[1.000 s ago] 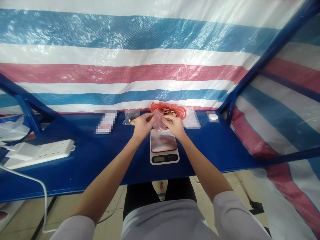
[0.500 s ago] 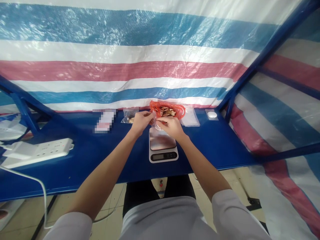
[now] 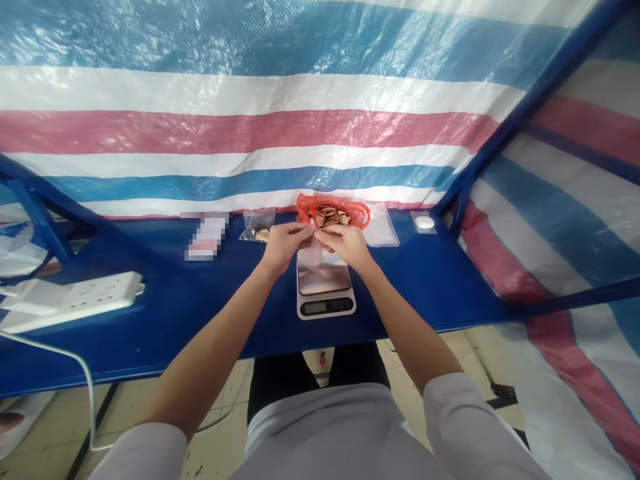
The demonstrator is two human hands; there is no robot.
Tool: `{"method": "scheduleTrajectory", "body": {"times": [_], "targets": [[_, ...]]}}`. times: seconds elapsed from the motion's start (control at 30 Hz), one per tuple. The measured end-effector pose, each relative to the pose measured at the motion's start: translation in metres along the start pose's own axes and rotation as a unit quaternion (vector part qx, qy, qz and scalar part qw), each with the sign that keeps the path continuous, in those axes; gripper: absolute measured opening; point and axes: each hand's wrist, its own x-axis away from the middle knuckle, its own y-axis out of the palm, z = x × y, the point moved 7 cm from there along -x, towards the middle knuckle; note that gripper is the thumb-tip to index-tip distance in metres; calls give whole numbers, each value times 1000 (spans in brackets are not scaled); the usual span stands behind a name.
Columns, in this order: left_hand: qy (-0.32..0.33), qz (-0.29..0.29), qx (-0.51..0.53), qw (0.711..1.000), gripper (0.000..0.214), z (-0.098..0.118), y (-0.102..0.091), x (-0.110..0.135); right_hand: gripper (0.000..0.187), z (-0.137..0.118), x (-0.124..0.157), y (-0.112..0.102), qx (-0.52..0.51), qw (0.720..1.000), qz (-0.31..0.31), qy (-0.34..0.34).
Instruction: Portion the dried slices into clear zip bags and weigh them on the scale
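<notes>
Bag (image 3: 313,252), clear plastic, hanging below fingers (image 3: 299,231) of left hand (image 3: 281,248) and right hand (image 3: 349,244), pinched by both, over scale (image 3: 326,279).

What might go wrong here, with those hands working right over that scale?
Possibly two things. The left hand and right hand pinch a small clear bag by their fingertips, so it could slip onto the scale. Also, the open red bag sits just beyond them, so a bump might spill its brown pieces.
</notes>
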Motion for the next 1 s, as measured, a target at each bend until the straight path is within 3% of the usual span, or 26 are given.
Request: {"method": "scheduleTrajectory", "body": {"times": [0.27,0.47,0.53,0.63,0.73,0.87,1.0], "targets": [[19,-2,-23,1000,54,0,2,1,14,-22,5,-6,173,985,1,-18],[44,-20,-112,993,41,3,-5,-4,17,-11,1,-8,133,991,-6,-1],[76,-20,-208,975,32,10,-9,-4,17,-5,0,-10,132,991,5,16],[128,-13,-355,926,19,22,-9,0,15,-4,-1,-13,166,986,19,20],[153,-18,-420,894,16,28,-6,4,13,-12,-1,-12,223,975,15,5],[175,-67,-431,882,20,33,-1,0,22,-32,-7,-8,283,957,-28,-53],[145,-118,-428,884,26,38,-2,-7,18,-53,-18,-2,348,930,-68,-101]]}}
